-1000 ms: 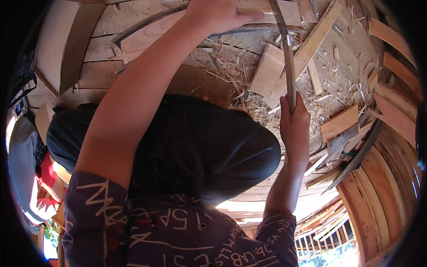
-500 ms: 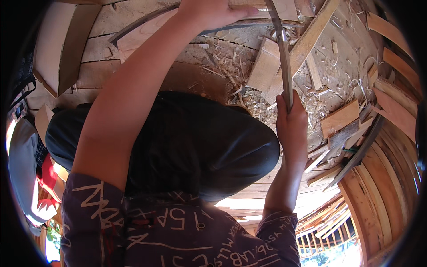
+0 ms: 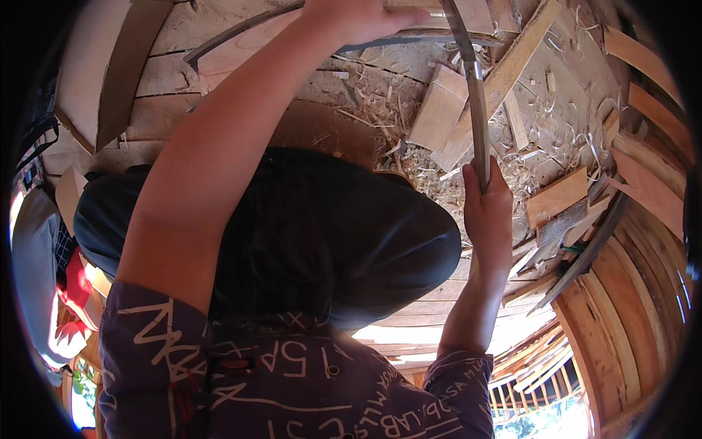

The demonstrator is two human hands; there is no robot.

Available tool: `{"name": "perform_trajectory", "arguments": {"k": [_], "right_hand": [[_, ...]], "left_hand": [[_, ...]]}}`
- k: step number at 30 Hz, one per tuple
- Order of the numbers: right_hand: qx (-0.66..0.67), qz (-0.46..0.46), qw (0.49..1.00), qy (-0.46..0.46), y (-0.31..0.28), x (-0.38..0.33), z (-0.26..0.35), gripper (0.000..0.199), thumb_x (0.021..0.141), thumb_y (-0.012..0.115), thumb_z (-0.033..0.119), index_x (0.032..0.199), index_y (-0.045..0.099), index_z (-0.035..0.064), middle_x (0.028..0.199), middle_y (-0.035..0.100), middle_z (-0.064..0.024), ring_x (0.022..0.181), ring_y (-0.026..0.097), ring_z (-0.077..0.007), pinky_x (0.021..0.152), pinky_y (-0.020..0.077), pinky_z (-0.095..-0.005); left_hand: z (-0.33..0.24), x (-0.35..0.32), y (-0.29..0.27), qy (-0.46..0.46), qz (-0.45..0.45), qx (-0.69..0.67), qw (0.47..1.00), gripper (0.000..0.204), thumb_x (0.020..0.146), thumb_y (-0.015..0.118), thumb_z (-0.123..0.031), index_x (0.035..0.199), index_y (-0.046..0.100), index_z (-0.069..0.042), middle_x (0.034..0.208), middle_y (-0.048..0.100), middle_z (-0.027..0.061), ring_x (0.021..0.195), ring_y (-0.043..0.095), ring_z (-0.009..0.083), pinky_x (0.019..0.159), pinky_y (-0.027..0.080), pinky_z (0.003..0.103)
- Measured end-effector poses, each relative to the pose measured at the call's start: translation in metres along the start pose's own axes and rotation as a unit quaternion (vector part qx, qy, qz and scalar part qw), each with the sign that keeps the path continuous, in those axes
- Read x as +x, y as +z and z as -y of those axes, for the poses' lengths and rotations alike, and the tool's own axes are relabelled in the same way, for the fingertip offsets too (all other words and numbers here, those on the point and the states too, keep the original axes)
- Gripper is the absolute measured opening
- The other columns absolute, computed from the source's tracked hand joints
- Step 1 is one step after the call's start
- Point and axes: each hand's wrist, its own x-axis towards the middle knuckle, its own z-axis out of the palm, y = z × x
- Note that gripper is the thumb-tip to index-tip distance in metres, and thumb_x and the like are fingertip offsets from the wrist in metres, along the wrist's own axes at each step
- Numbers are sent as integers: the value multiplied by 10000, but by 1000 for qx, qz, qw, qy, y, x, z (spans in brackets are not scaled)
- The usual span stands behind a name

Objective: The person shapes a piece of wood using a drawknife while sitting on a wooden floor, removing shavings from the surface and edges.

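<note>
Dressed in a dark purple shirt scrawled with pale lines and lettering, plus black trousers, with a grey-brown tool amid cream shavings and an orange-tan board.

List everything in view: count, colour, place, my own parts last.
tool: one, brown and grey, right of centre
board: one, pale, top
strips: two, dark, edging the board
block: one, tan, upper right
long plank: one, tan, upper right
scraps: several, brown, right
floor: one, brown, upper half
shavings: many, cream, across the floor
box: one, tan, upper left
slats: many, brown, right edge
sticks: many, tan, lower right
grey cloth: one, grey, left edge
red cloth: one, red, lower left
trousers: one pair, black, centre
shirt: one, dark, pale lettering, bottom
left hand: one, bare, top, at board
right hand: one, bare, around the tool
</note>
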Motion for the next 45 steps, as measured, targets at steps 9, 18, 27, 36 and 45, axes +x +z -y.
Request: {"name": "perform_trajectory", "arguments": {"k": [9,18,27,36,45], "right_hand": [[7,2,1000,16,-1,-1,2,198,993,535,209,974,544,13,719,615,-207,642,617,-403,564,450,-459],[-3,-5,1000,-3,12,35,13,212,991,536,227,986,547,15,714,606,-221,656,615,-413,570,449,-457],[-12,1,1000,17,5,-1,7,206,994,527,222,1004,540,17,745,615,-228,697,626,-428,580,450,-465],[-22,1,1000,13,12,43,25,246,999,513,240,978,531,-4,750,603,-231,679,592,-425,630,448,-478],[-16,14,999,24,9,29,28,210,1003,504,227,998,532,19,731,594,-214,670,604,-402,597,440,-467]], "left_hand": [[4,12,-10,-96,46,-19,994,798,845,569,-618,1239,512,73,1157,627,268,1090,599,407,977,455,444],[2,4,12,-8,-33,-31,999,835,816,588,-644,1232,518,77,1150,624,279,1082,608,405,938,488,452],[4,-1,-6,-32,21,-25,999,826,823,576,-645,1229,525,73,1160,624,268,1105,599,389,962,466,448],[4,10,-7,-79,42,-28,996,789,828,581,-621,1243,530,49,1145,636,255,1107,598,377,974,445,464],[2,2,0,-39,-10,-15,999,815,821,579,-636,1265,517,44,1138,648,239,1102,607,370,964,446,464]]}}
